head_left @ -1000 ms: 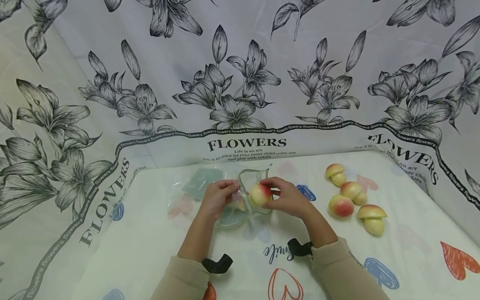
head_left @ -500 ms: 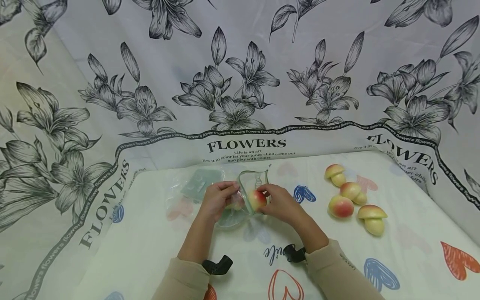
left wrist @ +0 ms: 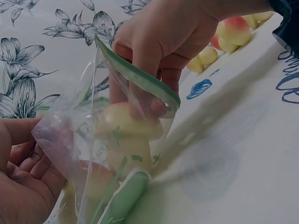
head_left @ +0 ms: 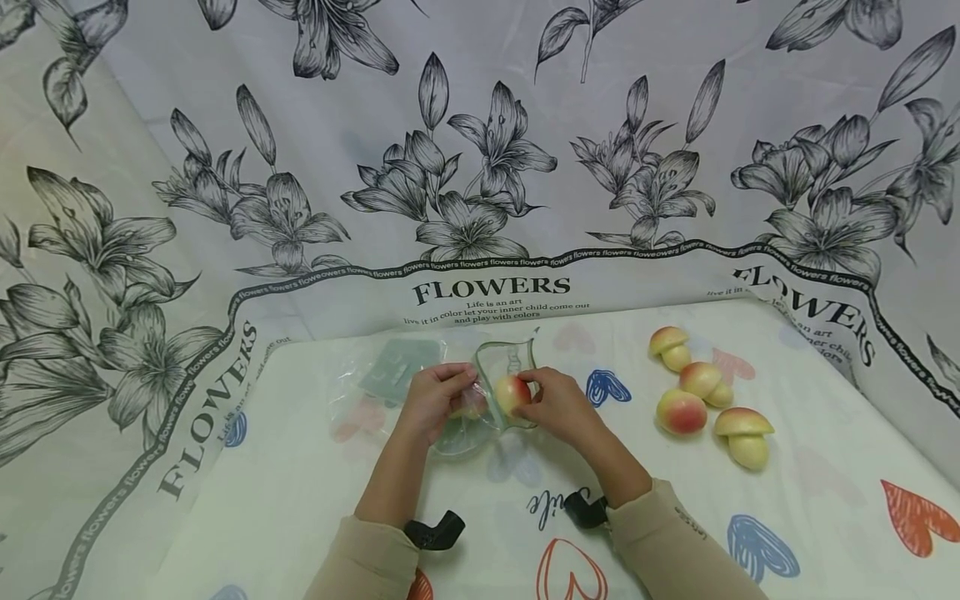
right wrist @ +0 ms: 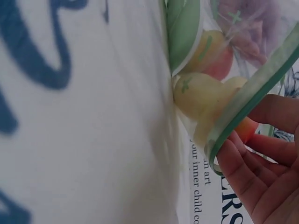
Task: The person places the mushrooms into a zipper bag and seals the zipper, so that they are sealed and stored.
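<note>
A clear zip bag [left wrist: 135, 77] with a green rim stands with its mouth facing right. My left hand [head_left: 435, 400] pinches the bag's edge on the left side. Within the bag's mouth, my right hand [head_left: 562, 408] holds a yellow mushroom-shaped piece [head_left: 510, 393] with a reddish cap. The right wrist view shows the fingers [right wrist: 243, 177] reaching past the green rim onto this mushroom. Another mushroom [right wrist: 218, 58] with a red cap lies deeper in the bag, seen through the plastic. The lower part of the bag is partly hidden behind my left hand.
Several more mushrooms lie on the right of the table: one at the back [head_left: 670, 346], one in the middle [head_left: 705, 383], one at the front [head_left: 746, 437]. A pale green flat item [head_left: 401, 367] in clear plastic lies behind my left hand. A flower-printed cloth hangs behind.
My right hand has moved slightly left and down, taking the mushroom from the bag's mouth into the bag. The left hand has stayed at the bag's edge.
</note>
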Action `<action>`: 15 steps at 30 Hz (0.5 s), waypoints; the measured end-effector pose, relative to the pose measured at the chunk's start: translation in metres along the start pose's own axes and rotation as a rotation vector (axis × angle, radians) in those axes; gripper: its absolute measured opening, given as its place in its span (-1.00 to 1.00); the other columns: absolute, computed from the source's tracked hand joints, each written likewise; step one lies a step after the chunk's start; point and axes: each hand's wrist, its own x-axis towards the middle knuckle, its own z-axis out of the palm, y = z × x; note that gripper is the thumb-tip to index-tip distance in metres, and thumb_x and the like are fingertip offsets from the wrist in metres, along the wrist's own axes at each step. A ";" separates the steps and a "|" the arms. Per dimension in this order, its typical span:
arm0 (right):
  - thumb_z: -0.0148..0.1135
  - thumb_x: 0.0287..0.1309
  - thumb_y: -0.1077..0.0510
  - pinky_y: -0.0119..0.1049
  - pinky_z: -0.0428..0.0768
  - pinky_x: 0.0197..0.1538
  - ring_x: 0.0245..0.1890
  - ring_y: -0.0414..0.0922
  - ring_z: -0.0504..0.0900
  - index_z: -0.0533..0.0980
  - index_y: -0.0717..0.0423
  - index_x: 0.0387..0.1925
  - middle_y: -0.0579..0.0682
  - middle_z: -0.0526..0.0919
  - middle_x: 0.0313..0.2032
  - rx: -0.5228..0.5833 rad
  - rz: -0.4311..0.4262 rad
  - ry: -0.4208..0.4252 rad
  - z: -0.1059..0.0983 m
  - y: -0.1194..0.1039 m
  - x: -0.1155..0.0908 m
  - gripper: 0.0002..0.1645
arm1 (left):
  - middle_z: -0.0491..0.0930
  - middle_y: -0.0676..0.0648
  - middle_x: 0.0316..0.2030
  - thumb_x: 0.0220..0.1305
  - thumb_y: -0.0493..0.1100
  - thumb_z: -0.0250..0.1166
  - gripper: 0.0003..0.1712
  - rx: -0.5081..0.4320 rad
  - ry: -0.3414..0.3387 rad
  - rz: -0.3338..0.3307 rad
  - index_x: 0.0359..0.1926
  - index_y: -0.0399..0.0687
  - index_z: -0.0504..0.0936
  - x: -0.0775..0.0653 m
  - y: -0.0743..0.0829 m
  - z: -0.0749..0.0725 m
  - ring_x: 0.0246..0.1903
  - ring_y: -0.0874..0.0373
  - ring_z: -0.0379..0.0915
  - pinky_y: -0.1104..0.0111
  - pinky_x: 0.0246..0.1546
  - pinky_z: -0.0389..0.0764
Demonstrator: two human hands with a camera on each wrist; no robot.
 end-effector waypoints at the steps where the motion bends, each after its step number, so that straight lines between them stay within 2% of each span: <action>1: 0.56 -0.08 0.10 -0.34 0.53 -0.46 -0.44 -0.17 0.53 0.57 0.05 0.12 -0.05 0.64 -0.26 0.003 0.008 -0.003 0.000 0.000 0.000 -0.35 | 0.66 0.07 -0.48 0.23 -0.30 0.36 -0.96 0.005 0.000 0.000 -0.30 -0.13 0.72 0.000 0.000 0.000 -0.52 0.30 0.55 0.49 -0.48 0.60; 8: 0.54 -0.05 0.05 -0.32 0.49 -0.51 -0.54 -0.19 0.49 0.62 0.07 0.05 -0.06 0.64 -0.40 0.005 -0.009 -0.037 0.000 0.002 0.000 -0.43 | 0.64 0.06 -0.50 0.22 -0.29 0.37 -0.95 0.020 0.017 -0.008 -0.28 -0.15 0.73 -0.001 0.000 0.000 -0.54 0.29 0.52 0.50 -0.52 0.55; 15: 0.49 0.00 -0.02 -0.32 0.52 -0.42 -0.36 -0.16 0.56 0.60 0.05 0.11 0.00 0.71 -0.14 0.031 0.022 -0.046 -0.015 0.006 0.002 -0.40 | 0.64 0.05 -0.51 0.22 -0.29 0.38 -0.95 0.012 0.022 -0.018 -0.29 -0.15 0.72 0.000 0.000 -0.001 -0.55 0.29 0.52 0.50 -0.53 0.53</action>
